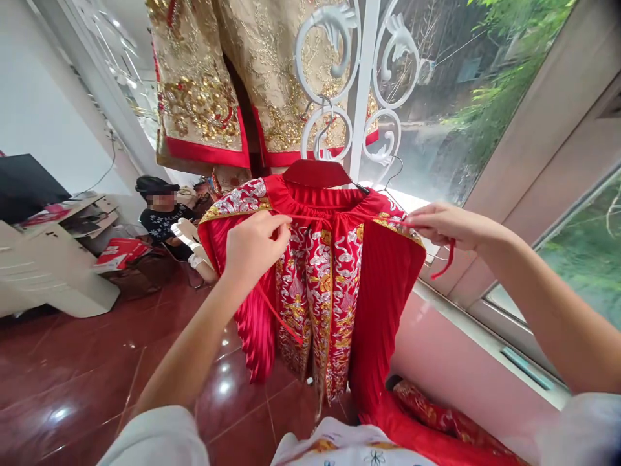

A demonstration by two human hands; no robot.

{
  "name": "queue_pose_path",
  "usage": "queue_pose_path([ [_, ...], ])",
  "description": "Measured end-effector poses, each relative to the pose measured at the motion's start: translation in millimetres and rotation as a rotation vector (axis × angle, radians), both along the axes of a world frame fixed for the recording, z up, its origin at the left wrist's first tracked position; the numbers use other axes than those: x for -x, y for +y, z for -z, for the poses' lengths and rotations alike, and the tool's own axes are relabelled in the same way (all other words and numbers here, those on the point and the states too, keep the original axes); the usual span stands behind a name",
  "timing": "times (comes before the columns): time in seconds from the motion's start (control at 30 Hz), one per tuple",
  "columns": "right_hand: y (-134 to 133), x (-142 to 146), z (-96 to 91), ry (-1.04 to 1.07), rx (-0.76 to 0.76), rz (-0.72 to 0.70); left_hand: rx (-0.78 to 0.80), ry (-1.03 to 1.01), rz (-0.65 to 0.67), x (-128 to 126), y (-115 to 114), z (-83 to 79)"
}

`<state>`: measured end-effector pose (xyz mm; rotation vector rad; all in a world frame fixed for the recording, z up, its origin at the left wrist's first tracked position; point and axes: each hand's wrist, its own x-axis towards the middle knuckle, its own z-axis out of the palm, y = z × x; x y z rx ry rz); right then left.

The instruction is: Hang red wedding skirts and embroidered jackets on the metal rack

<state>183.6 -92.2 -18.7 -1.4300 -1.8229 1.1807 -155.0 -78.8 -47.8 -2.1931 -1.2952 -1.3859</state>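
Note:
A red pleated skirt with gold and white embroidered panels hangs from a red hanger on a white scrollwork stand. My left hand is closed at the skirt's left waist corner, pinching a thin red tie cord that trails down. At the right waist corner my right hand pinches the other red cord, whose end dangles below the fingers. The cord runs taut across the waistband between both hands.
A gold embroidered jacket hangs above on the same stand. A window with a sill runs along the right. More red fabric lies below. A seated person and a white desk are at left on the glossy red floor.

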Motion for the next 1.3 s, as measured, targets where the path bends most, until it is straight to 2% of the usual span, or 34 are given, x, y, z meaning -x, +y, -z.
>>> queue_pose_path([
  [0.07, 2, 7, 1.8, -0.147, 0.043, -0.259, -0.121, -0.009, -0.156, -14, 4, 1.7],
  [0.13, 2, 19, 2.0, -0.203, -0.042, -0.488, -0.184, -0.09, -0.213, -29, 12, 1.6],
  [0.2, 0, 34, 0.1, -0.147, -0.214, -0.552, -0.21, -0.213, -0.197, -45, 21, 0.0],
  [0.27, -3, 49, -3.0, -0.04, -0.394, -0.432, -0.195, -0.354, -0.096, -59, 28, -2.6],
  [0.37, -2, 66, -6.0, 0.063, -0.663, -0.121, -0.006, -0.561, 0.244, -73, 34, -6.4],
  [0.43, 5, 76, -4.7, -0.008, -0.832, 0.003, 0.173, -0.635, 0.461, -75, 34, -7.8],
  [0.53, 18, 90, 1.6, -0.273, -1.044, 0.062, 0.35, -0.62, 0.592, -71, 36, -7.3],
  [0.63, 24, 106, 8.1, -0.492, -1.123, 0.1, 0.391, -0.579, 0.63, -68, 39, -4.8],
  [0.77, 26, 116, 12.8, -0.573, -1.12, 0.14, 0.374, -0.533, 0.627, -70, 40, -2.3],
  [0.87, 35, 114, 15.4, -0.446, -1.154, 0.108, 0.371, -0.47, 0.586, -72, 39, -1.7],
  [0.97, 46, 111, 18.6, -0.177, -1.184, 0.065, 0.345, -0.377, 0.572, -72, 37, -0.3],
  [1.1, 52, 111, 21.1, 0.057, -1.106, 0.066, 0.237, -0.286, 0.554, -73, 37, 4.0],
  [1.2, 51, 106, 20.7, 0.069, -1.052, 0.12, 0.176, -0.232, 0.485, -71, 37, 8.1],
  [1.3, 50, 92, 21.2, -0.135, -1.154, 0.265, 0.131, -0.159, 0.353, -66, 29, 11.7],
])
